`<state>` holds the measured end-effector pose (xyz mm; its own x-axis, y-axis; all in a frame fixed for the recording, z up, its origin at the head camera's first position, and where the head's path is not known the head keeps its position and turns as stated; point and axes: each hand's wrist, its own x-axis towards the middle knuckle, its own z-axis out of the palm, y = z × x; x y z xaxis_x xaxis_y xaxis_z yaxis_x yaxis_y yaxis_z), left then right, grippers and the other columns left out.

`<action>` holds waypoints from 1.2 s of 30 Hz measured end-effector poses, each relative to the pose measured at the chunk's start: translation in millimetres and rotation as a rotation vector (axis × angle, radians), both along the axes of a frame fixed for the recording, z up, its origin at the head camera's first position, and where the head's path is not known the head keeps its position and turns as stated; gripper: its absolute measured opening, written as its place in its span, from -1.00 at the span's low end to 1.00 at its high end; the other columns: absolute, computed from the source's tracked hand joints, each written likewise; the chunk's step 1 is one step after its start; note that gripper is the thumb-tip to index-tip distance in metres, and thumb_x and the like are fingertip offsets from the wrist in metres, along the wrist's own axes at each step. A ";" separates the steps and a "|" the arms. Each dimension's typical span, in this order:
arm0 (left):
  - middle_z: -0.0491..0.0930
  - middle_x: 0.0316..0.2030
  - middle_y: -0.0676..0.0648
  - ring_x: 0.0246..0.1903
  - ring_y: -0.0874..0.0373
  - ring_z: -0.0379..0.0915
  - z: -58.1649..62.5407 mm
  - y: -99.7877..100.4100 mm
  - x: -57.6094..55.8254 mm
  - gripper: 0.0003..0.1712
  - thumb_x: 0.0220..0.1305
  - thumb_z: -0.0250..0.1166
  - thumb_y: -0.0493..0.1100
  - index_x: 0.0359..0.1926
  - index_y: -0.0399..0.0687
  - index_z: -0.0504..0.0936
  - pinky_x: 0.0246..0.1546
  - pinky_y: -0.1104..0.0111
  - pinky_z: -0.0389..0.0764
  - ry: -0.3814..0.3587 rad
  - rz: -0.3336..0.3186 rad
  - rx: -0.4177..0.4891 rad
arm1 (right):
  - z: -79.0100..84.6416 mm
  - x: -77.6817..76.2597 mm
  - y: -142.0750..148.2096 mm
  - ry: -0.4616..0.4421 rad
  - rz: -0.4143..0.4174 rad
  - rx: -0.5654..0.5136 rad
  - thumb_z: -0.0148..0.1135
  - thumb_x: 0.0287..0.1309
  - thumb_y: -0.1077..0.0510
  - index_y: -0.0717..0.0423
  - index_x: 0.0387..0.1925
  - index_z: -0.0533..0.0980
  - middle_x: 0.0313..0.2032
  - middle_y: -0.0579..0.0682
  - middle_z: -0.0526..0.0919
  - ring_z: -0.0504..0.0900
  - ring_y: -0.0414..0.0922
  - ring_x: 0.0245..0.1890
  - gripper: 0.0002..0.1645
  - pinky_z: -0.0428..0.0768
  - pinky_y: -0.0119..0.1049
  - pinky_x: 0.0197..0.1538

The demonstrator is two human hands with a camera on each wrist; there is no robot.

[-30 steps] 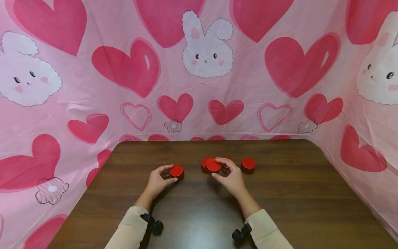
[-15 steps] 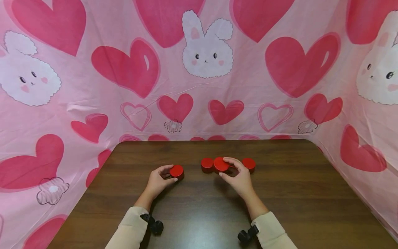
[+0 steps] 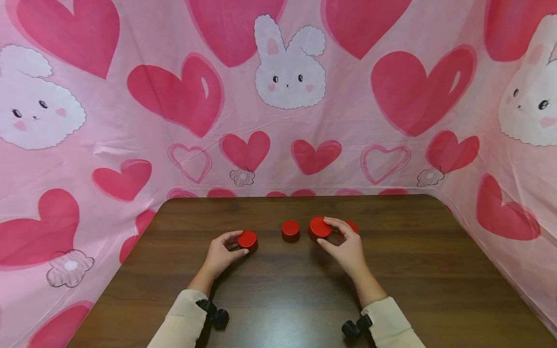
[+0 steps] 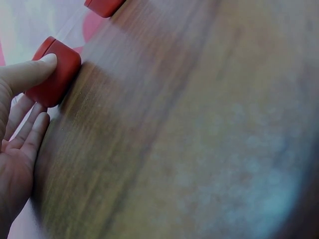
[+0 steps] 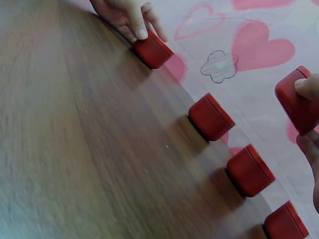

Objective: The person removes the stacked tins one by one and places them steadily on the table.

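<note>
My left hand (image 3: 223,253) pinches a small red round box (image 3: 247,240) between thumb and fingers, at the left of the table. That box stands on the wood. My right hand (image 3: 345,246) grips another red round box (image 3: 319,229) by its sides, and the right wrist view shows this held box (image 5: 298,99) raised off the table. A third red box (image 3: 290,231) stands between the hands. Two more stand to the right of it in the right wrist view, a nearer box (image 5: 250,171) and an end box (image 5: 286,222). In the head view my right hand partly covers them.
The brown wooden table (image 3: 278,285) carries the boxes in a rough row near its far side. A pink cloth (image 3: 278,121) with hearts and rabbits hangs behind the table and at both sides. Black cameras sit on both wrists.
My right hand has moved to the right with its box, uncovering the box at the middle and now partly covering the rightmost one. The left hand and its box have stayed in place.
</note>
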<state>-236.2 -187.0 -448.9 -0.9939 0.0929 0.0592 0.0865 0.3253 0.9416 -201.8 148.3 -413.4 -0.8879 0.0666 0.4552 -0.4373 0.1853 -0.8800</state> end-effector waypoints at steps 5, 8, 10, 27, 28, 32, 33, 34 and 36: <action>0.60 0.02 -0.28 0.00 -0.13 0.54 2.7 0.4 2.9 -0.37 -0.01 0.49 -0.43 0.16 -0.32 0.55 0.11 0.08 0.53 -0.001 -0.002 0.010 | 2.7 2.2 7.5 -0.011 -0.016 -0.016 0.47 -0.17 0.53 0.44 -0.01 0.55 0.08 0.32 0.56 0.56 -0.22 0.02 -0.44 0.56 -0.46 0.06; 0.60 0.02 -0.28 0.00 -0.13 0.55 1.7 -0.2 2.5 -0.36 -0.02 0.50 -0.43 0.16 -0.31 0.55 0.10 0.08 0.53 -0.003 -0.003 0.011 | 4.8 3.7 12.3 -0.014 -0.029 -0.005 0.47 -0.15 0.52 0.43 0.00 0.56 0.09 0.31 0.56 0.57 -0.22 0.01 -0.44 0.56 -0.46 0.06; 0.60 0.02 -0.28 0.00 -0.13 0.55 0.7 -0.3 2.0 -0.36 -0.01 0.50 -0.42 0.16 -0.31 0.55 0.10 0.09 0.54 -0.001 -0.003 0.007 | 5.5 4.2 15.7 -0.014 -0.033 -0.001 0.46 -0.14 0.51 0.43 0.01 0.55 0.09 0.30 0.56 0.57 -0.21 0.01 -0.44 0.54 -0.47 0.07; 0.60 0.01 -0.28 -0.01 -0.12 0.55 0.6 1.5 4.1 -0.37 -0.01 0.49 -0.42 0.16 -0.32 0.55 0.08 0.12 0.56 0.012 0.005 0.000 | -2.7 7.1 41.1 -0.012 -0.065 -0.045 0.44 -0.16 0.56 0.46 0.03 0.53 0.09 0.35 0.55 0.59 -0.30 -0.04 -0.41 0.56 -0.46 0.05; 0.60 0.01 -0.28 -0.01 -0.12 0.55 0.1 1.3 3.9 -0.37 -0.01 0.49 -0.42 0.16 -0.32 0.55 0.08 0.12 0.55 0.009 0.004 0.000 | -3.3 7.4 42.5 -0.008 -0.068 -0.047 0.44 -0.17 0.57 0.47 0.02 0.53 0.09 0.36 0.54 0.60 -0.30 -0.05 -0.41 0.56 -0.47 0.04; 0.59 0.02 -0.29 -0.01 -0.14 0.55 -5.3 0.1 1.0 -0.36 -0.01 0.49 -0.43 0.16 -0.33 0.54 0.08 0.11 0.55 0.004 0.003 -0.009 | -3.8 8.9 47.6 -0.001 -0.089 -0.038 0.43 -0.18 0.58 0.48 0.01 0.53 0.08 0.37 0.55 0.60 -0.31 -0.06 -0.41 0.56 -0.48 0.03; 0.59 0.03 -0.29 -0.01 -0.14 0.55 -9.5 -1.0 -1.3 -0.36 -0.01 0.49 -0.43 0.16 -0.32 0.54 0.08 0.11 0.55 0.000 0.007 -0.006 | -3.9 9.2 48.9 0.000 -0.096 -0.033 0.44 -0.19 0.58 0.48 0.01 0.53 0.07 0.37 0.55 0.60 -0.32 -0.06 -0.41 0.56 -0.50 0.03; 0.59 0.03 -0.28 0.00 -0.13 0.55 -14.1 -2.0 -3.7 -0.35 -0.02 0.50 -0.42 0.17 -0.30 0.55 0.08 0.12 0.55 -0.001 0.011 -0.006 | -4.1 9.5 50.2 0.000 -0.102 -0.029 0.44 -0.19 0.58 0.47 0.01 0.53 0.07 0.37 0.55 0.59 -0.32 -0.06 -0.41 0.55 -0.50 0.03; 0.59 0.03 -0.26 -0.01 -0.12 0.55 -22.5 -4.0 -8.3 -0.35 -0.03 0.52 -0.40 0.16 -0.27 0.56 0.07 0.15 0.56 -0.002 0.020 -0.003 | -4.4 10.0 52.8 0.001 -0.114 -0.023 0.44 -0.19 0.58 0.47 0.01 0.54 0.07 0.37 0.55 0.59 -0.33 -0.06 -0.41 0.55 -0.52 0.03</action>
